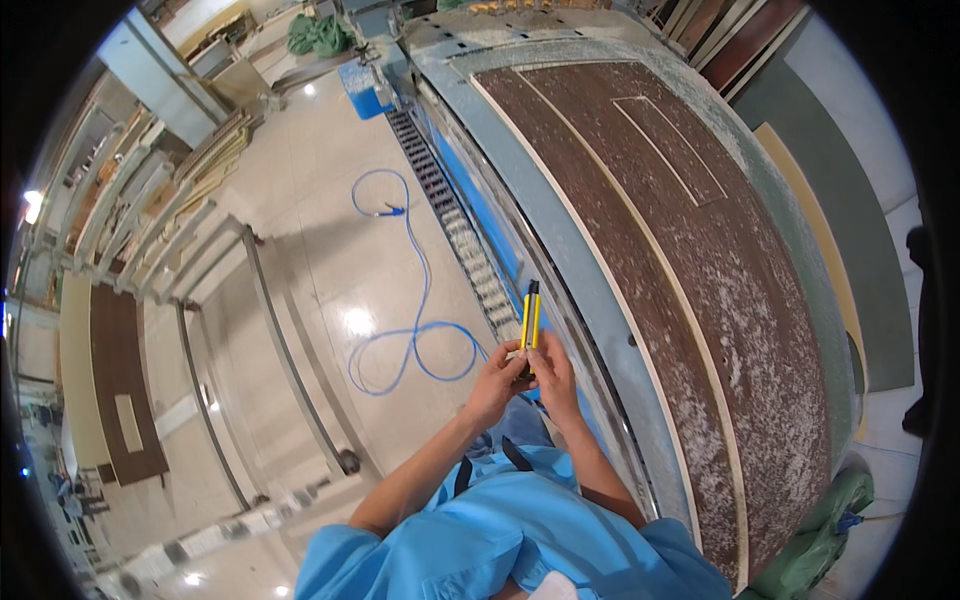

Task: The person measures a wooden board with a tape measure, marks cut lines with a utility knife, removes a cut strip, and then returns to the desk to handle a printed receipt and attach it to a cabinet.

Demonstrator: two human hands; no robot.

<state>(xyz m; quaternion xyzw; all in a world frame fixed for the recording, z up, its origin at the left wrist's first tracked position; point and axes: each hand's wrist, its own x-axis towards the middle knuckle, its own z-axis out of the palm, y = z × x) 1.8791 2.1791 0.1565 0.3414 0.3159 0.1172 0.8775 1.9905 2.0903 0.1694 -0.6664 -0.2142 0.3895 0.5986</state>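
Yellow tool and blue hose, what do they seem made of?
The yellow tool looks like smooth plastic, from its solid bright colour; the dark central strip could be metal. The blue hose is probably smooth, flexible plastic, given its loose loops.

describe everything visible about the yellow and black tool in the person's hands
The yellow and black tool is slim and long, and looks like a utility knife. Its yellow body, plastic by its look, has a dark strip running lengthwise and a black far end. It points away from the person, in front of their body. The fingers of the left hand and right hand hold it near its lower end, partly hiding that end. Whether a blade is out can't be told.
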